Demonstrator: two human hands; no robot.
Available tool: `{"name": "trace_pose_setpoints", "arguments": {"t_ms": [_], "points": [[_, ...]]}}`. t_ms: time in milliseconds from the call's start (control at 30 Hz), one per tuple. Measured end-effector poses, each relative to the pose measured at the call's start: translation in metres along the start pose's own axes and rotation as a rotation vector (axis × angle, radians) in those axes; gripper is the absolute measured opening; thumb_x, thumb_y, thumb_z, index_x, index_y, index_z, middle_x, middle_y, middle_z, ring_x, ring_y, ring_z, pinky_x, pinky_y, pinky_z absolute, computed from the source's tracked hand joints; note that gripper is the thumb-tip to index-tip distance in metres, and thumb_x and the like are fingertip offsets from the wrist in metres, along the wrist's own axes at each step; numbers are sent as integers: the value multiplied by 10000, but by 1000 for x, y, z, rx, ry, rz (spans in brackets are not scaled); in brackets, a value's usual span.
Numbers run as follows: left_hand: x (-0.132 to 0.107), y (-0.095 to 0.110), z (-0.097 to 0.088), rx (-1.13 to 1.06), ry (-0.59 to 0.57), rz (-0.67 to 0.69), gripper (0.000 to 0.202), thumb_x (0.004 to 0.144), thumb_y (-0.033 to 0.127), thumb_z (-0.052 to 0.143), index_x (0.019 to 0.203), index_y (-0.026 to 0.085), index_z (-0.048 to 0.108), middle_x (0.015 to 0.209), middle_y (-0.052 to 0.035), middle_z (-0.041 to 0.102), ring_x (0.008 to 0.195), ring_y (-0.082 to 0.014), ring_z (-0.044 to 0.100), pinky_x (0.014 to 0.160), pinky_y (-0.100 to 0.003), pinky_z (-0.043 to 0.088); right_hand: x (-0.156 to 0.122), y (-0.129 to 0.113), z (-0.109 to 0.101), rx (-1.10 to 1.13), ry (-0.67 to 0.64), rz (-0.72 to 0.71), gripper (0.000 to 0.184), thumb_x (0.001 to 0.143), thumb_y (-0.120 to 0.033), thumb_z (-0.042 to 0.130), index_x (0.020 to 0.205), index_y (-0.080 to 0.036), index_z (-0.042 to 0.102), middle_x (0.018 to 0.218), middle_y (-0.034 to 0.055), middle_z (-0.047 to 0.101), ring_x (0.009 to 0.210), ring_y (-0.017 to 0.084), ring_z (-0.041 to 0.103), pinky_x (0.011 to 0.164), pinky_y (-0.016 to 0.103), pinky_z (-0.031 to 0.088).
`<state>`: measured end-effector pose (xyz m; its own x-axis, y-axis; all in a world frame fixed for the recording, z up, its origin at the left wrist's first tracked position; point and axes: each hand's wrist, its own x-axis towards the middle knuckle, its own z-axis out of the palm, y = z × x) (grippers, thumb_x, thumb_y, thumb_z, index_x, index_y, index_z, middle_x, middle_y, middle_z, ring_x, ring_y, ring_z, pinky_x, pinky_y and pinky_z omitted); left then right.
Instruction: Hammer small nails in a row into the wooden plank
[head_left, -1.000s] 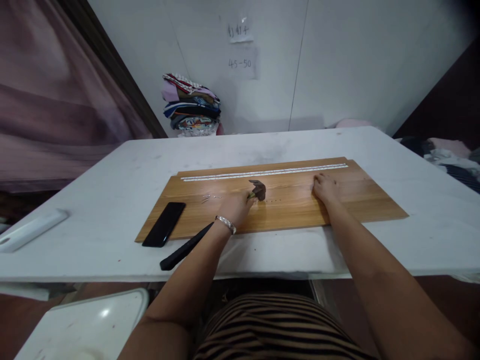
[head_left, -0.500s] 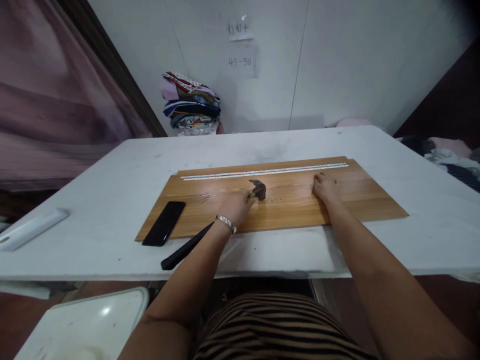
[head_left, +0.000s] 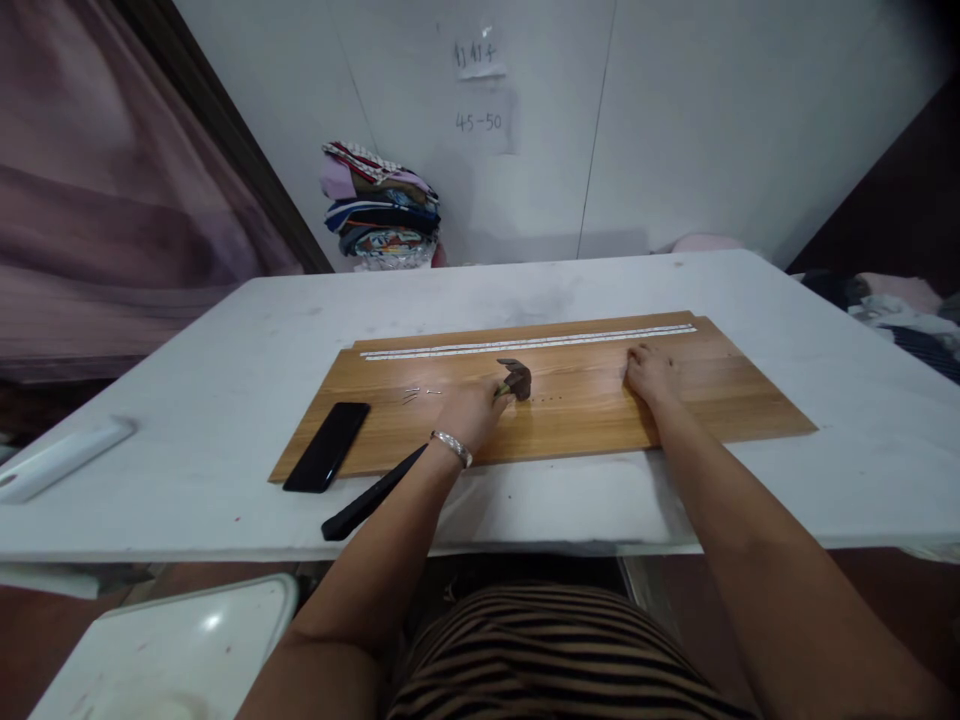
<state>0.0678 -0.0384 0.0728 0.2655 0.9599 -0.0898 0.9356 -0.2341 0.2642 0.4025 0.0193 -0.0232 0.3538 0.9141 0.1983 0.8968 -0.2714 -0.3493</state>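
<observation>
My left hand [head_left: 469,412] is wrapped round a claw hammer [head_left: 517,381], close beneath its metal head. The black handle runs back under my wrist and past the near edge of the wooden board [head_left: 585,430]. The hammer head lies at the board's middle, beside a short row of small dark dots [head_left: 551,399], too small to identify. On the right half of the board rests my right hand [head_left: 651,376], fingers curled in; anything inside them is hidden. Several loose nails [head_left: 412,393] lie on the board left of my left hand.
A black phone [head_left: 328,447] lies on the board's left end. Two white measuring strips [head_left: 525,342] run along its far side. The white-covered table [head_left: 570,505] also bears a white object [head_left: 67,458] at left. Folded clothes [head_left: 382,205] are stacked by the wall; a white stool [head_left: 172,650] stands below.
</observation>
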Motion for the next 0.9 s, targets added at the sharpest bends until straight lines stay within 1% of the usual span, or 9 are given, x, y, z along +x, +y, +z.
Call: {"name": "trace_pose_setpoints", "arguments": {"t_ms": [133, 300, 533, 700, 767, 900], "points": [[0, 0, -1, 9, -9, -9, 343, 1003, 424, 445, 1104, 202, 687, 1051, -102, 756, 949, -235, 700, 757, -291, 455, -1, -1, -1, -12, -5, -2, 416, 953, -235, 360, 1110, -218, 744, 1262, 131, 660, 1217, 286, 512, 1037, 482, 341], [1, 1, -3, 26, -2, -38, 379, 1006, 456, 422, 1087, 194, 686, 1026, -117, 757, 941, -243, 701, 753, -297, 460, -1, -2, -2, -31, -8, 7, 425, 960, -235, 357, 1125, -216, 747, 1293, 135, 653, 1208, 285, 526, 1039, 481, 355], [0, 2, -2, 1, -15, -9, 341, 1003, 418, 441, 1107, 203, 684, 1072, -105, 754, 975, -238, 695, 783, -296, 459, -1, -2, -2, -43, -26, 8, 425, 967, -238, 351, 1140, -206, 738, 1335, 129, 637, 1248, 282, 511, 1043, 477, 352], [-1, 2, -2, -3, -13, -10, 346, 1002, 418, 441, 1083, 194, 691, 1055, -112, 754, 964, -240, 696, 787, -300, 463, -1, -2, -3, -48, -37, 5, 432, 964, -245, 332, 1123, -208, 733, 1308, 128, 638, 1237, 276, 508, 1035, 455, 347], [0, 1, -3, 6, -9, -16, 354, 1002, 429, 439, 1075, 191, 690, 1040, -117, 755, 960, -246, 699, 783, -303, 466, -1, -2, -4, -41, -36, 6, 427, 961, -246, 335, 1115, -211, 732, 1291, 128, 648, 1234, 280, 510, 1035, 462, 344], [0, 2, -4, 20, -16, -40, 377, 1004, 459, 428, 1080, 191, 682, 1030, -123, 754, 955, -250, 702, 769, -303, 471, -2, -2, -3, -20, -19, 10, 416, 960, -239, 347, 1108, -212, 735, 1319, 127, 645, 1239, 289, 512, 1039, 483, 344]]}}
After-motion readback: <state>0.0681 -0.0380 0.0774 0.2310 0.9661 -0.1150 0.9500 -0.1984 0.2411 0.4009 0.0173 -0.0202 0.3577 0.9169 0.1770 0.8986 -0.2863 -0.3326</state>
